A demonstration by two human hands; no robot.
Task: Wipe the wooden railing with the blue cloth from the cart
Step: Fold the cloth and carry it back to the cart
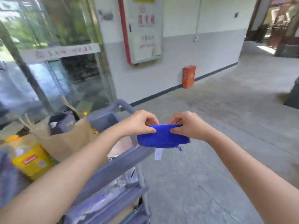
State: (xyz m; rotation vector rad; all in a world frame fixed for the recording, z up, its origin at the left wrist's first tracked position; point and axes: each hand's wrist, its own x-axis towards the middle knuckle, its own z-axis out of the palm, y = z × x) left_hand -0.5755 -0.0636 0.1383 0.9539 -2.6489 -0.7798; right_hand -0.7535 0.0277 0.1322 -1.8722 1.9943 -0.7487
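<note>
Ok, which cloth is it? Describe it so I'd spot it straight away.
Start at the grey cart on the left, loaded with a brown paper bag and a yellow pack. Just past its right edge, the left hand and right hand pinch a folded cloth between them. It is the only vivid blue thing, with a white tag hanging below.

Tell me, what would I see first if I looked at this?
A bright blue cloth in the middle, pinched by the left hand and right hand. A grey cart stands at the lower left with a yellow bottle, and an orange box sits by the wall.
</note>
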